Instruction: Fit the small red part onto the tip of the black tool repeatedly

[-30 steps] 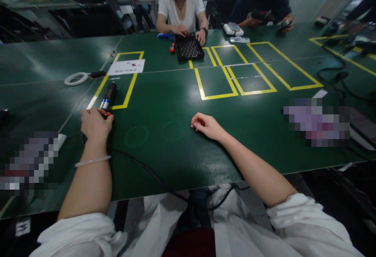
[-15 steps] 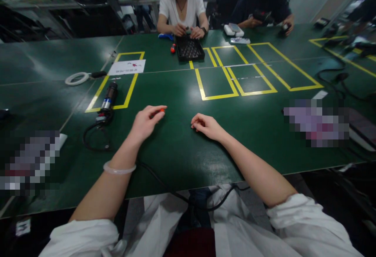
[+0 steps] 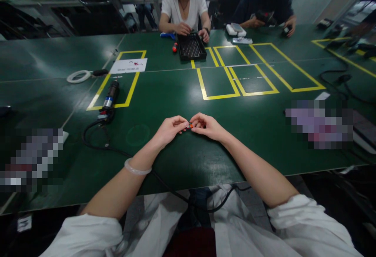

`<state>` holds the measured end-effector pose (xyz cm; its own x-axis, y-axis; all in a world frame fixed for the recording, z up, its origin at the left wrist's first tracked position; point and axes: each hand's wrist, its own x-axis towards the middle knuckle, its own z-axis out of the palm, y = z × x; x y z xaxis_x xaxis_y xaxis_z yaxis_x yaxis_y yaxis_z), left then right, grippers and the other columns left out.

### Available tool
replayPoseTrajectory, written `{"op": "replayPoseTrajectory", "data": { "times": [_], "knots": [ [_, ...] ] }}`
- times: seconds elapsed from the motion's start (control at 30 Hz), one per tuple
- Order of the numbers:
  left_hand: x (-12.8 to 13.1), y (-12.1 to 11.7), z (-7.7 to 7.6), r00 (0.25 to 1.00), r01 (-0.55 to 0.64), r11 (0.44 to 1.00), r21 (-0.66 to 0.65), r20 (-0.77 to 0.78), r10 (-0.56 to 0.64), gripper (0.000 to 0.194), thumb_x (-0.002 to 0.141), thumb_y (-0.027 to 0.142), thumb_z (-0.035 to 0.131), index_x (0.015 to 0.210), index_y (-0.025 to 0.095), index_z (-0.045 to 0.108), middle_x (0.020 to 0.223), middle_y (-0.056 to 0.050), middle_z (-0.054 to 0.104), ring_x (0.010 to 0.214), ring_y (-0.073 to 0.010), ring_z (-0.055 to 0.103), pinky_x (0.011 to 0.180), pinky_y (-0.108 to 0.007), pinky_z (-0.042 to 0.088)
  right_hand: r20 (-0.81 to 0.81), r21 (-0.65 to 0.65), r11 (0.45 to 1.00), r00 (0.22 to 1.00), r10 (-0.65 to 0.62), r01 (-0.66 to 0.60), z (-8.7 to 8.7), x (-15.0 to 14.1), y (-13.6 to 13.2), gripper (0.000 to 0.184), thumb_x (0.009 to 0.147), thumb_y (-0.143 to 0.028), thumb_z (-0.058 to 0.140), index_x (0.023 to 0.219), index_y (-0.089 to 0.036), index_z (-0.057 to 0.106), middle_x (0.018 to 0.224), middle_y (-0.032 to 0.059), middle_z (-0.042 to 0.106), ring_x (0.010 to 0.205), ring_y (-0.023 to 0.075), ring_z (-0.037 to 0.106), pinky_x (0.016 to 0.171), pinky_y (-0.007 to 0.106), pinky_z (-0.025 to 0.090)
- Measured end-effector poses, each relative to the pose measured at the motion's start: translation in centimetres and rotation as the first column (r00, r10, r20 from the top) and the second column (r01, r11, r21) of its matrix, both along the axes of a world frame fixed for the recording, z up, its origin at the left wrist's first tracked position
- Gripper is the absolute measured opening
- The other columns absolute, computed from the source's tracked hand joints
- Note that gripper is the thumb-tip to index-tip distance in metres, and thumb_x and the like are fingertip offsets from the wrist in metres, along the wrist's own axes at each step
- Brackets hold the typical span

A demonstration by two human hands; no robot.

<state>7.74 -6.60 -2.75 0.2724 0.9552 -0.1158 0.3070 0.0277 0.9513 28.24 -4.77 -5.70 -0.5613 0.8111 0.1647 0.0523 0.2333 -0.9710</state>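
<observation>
A small orange-and-dark piece [image 3: 190, 125], too small to name, sits between my fingertips over the near middle of the green table [image 3: 164, 88]. My left hand [image 3: 173, 128] pinches it from the left, thumb and fingers pressed together. From the other side my right hand [image 3: 206, 125] closes its thumb and fingertips on the same piece. Fingers cover most of its shape. Left of my hands lies a black cylindrical tool with a blue band [image 3: 110, 94], its cable running towards the table's front edge.
Across the table a person in white [image 3: 185, 10] handles a black tray [image 3: 192, 49] of small parts. Beside it is a red object [image 3: 175, 47]. Yellow tape outlines [image 3: 220, 97] mark the tabletop. A white paper [image 3: 129, 66] and coiled white cable [image 3: 78, 76] lie left.
My left hand has moved right and towards me, bringing the small orange piece to my right hand. The fingertips of both hands now meet around it.
</observation>
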Motion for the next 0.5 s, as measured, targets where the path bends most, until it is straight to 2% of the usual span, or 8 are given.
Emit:
{"op": "replayPoseTrajectory", "data": {
  "times": [0.13,0.33,0.5],
  "knots": [
    [0.27,-0.13,-0.31,1.000,0.006,1.000,0.004,0.006,-0.006,0.035,0.077,0.048,0.070,0.087,0.015,0.065,0.083,-0.006,0.067,0.073,-0.0156,0.060,0.066,-0.028,0.046,0.026,0.019,1.000,1.000,0.000,-0.001,-0.16,-0.01,-0.04,0.027,0.080,-0.031,0.072,0.100,-0.017,0.060,0.082,-0.0008,0.064,0.064,0.0089,0.053,0.059,0.022,0.041],
    [0.26,-0.10,-0.57,0.999,-0.011,1.000,-0.021,0.045,0.012,0.033,0.087,0.047,0.057,0.090,0.014,0.064,0.080,-0.006,0.065,0.074,-0.0156,0.061,0.065,-0.027,0.045,0.038,0.054,0.998,0.999,-0.016,0.014,-0.21,0.01,-0.07,0.023,0.084,-0.030,0.068,0.101,-0.017,0.060,0.085,0.0005,0.065,0.066,0.0098,0.053,0.061,0.022,0.042],
    [0.09,-0.25,-0.81,0.998,0.033,0.999,-0.004,0.050,-0.033,0.035,0.083,0.048,0.064,0.094,0.015,0.063,0.087,-0.007,0.067,0.077,-0.0164,0.063,0.067,-0.028,0.047,0.058,0.075,0.996,0.997,-0.043,0.038,-0.09,0.03,-0.10,0.022,0.084,-0.032,0.068,0.099,-0.018,0.060,0.082,-0.0002,0.064,0.066,0.0105,0.054,0.061,0.023,0.043]
  ]
}}
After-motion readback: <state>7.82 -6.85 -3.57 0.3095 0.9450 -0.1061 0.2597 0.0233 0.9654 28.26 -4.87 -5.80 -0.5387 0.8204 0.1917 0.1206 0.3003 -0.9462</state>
